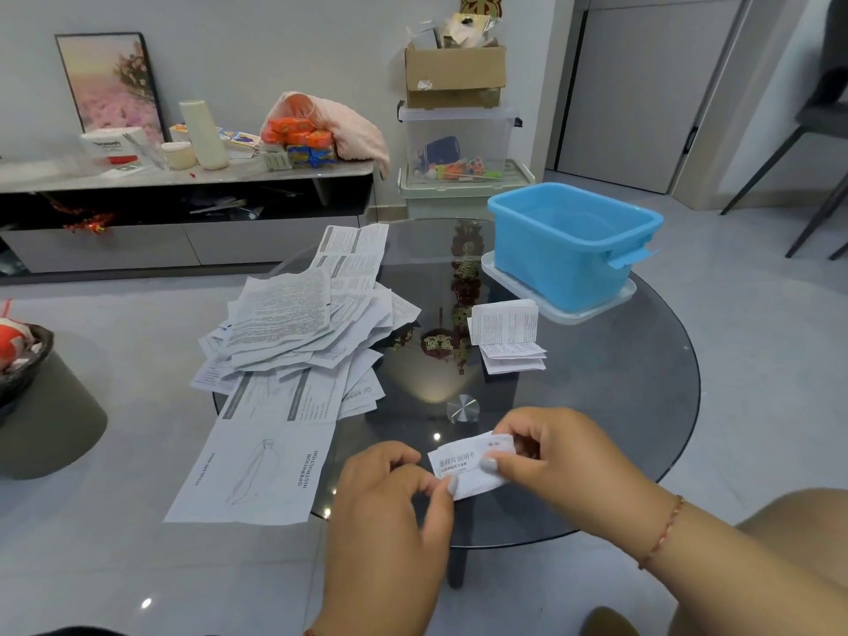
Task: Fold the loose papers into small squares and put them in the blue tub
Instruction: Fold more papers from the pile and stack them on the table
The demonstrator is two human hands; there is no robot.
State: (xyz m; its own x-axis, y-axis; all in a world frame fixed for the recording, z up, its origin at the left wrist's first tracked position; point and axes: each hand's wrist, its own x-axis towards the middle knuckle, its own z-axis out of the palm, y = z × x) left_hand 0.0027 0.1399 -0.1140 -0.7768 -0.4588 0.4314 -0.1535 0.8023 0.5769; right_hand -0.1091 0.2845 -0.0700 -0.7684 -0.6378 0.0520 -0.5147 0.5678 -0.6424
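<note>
**Both hands pinch one folded leaflet at the near edge of the table**

You hold a small folded white paper leaflet with printed characters point(470, 465) just above the near rim of the round dark glass table point(642, 392). Your left hand point(390, 511) pinches its lower left corner between thumb and forefinger, so the paper runs out from that grip toward 2 o'clock. Your right hand point(555, 456) grips the opposite end: the thumb lies across the printed face and the curled fingers close behind the upper right edge, so the leaflet lies at 9 o'clock from that hand. The paper spans the gap between the two grips, tilted slightly.

The blue rectangular plastic tub point(573, 250) stands at 1 o'clock from the leaflet, well apart, on a clear plastic lid point(592, 309) at the far right of the table. A short stack of folded printed papers point(507, 337) lies just beside that lid, on its near left. At 10 o'clock from your hands a loose heap of unfolded printed sheets point(293, 332) covers the left side of the table, and one long instruction sheet with a line drawing point(257, 465) hangs over the left rim.
</note>
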